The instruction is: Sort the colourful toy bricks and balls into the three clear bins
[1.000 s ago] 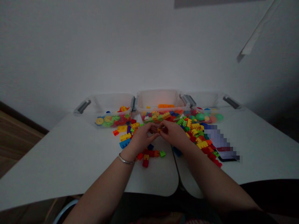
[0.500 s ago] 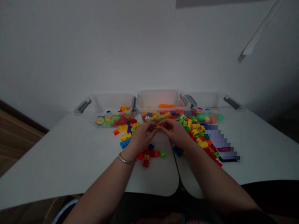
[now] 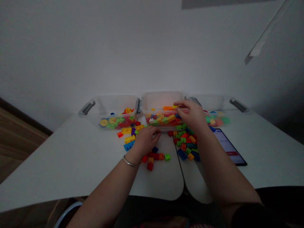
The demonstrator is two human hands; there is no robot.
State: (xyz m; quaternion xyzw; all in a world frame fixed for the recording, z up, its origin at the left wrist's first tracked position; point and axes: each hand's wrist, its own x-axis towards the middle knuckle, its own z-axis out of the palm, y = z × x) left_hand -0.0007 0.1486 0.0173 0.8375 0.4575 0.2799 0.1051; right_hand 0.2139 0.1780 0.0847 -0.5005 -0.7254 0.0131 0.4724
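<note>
My right hand [image 3: 190, 114] reaches over the front rim of the middle clear bin [image 3: 163, 98], fingers curled together above an orange block [image 3: 168, 108] and the mixed blocks inside; what it pinches is too small to name. My left hand [image 3: 146, 137], with a bracelet on its wrist, rests low on the white table [image 3: 71, 158] in front of that bin, fingers bent inward, amid loose bricks [image 3: 154, 155]. Whether it holds anything is hidden.
A left clear bin [image 3: 111, 104] holds round discs and blocks. A right clear bin [image 3: 213, 104] holds green and pink balls. More loose bricks [image 3: 186, 145] lie under my right forearm. A phone [image 3: 229, 147] lies at the right. A seam splits the table.
My hands were together pinching a small orange piece before the middle bin. Now the right hand has lifted forward over the bin, and the left has stayed low on the table.
</note>
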